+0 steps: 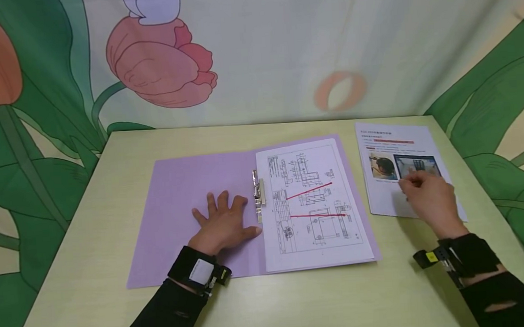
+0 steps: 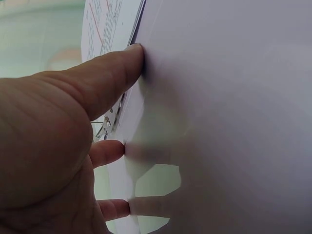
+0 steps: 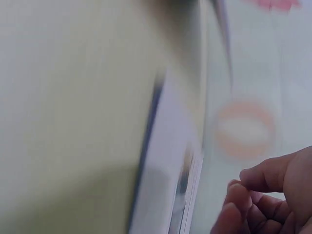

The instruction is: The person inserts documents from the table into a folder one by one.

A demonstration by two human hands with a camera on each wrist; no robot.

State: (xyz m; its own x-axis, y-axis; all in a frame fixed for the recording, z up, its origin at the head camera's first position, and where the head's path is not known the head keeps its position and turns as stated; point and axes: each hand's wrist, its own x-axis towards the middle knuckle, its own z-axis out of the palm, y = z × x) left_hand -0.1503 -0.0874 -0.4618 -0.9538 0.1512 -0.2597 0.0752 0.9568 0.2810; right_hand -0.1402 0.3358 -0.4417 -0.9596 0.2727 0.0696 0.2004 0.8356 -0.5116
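A purple folder (image 1: pixel 191 188) lies spread on the table. My left hand (image 1: pixel 224 221) rests on its left cover, fingers spread, thumb near the spine. In the left wrist view, the thumb (image 2: pixel 107 73) and fingertips touch the purple surface. A metal clip (image 1: pixel 259 196) sits along the spine. On the folder's right side lie sheets with technical drawings (image 1: pixel 307 236) and two red lines. My right hand (image 1: pixel 431 200) hovers over a stack of printed sheets (image 1: pixel 386 201) with photos. Its fingers (image 3: pixel 236 197) are curled, thumb against index finger, and nothing shows between them.
The pale wooden table (image 1: pixel 298 306) carries the folder in the middle and the printed stack at the right. A curtain (image 1: pixel 282 47) with flowers and leaves hangs behind the table's back edge. Both wrists wear black straps with small cameras.
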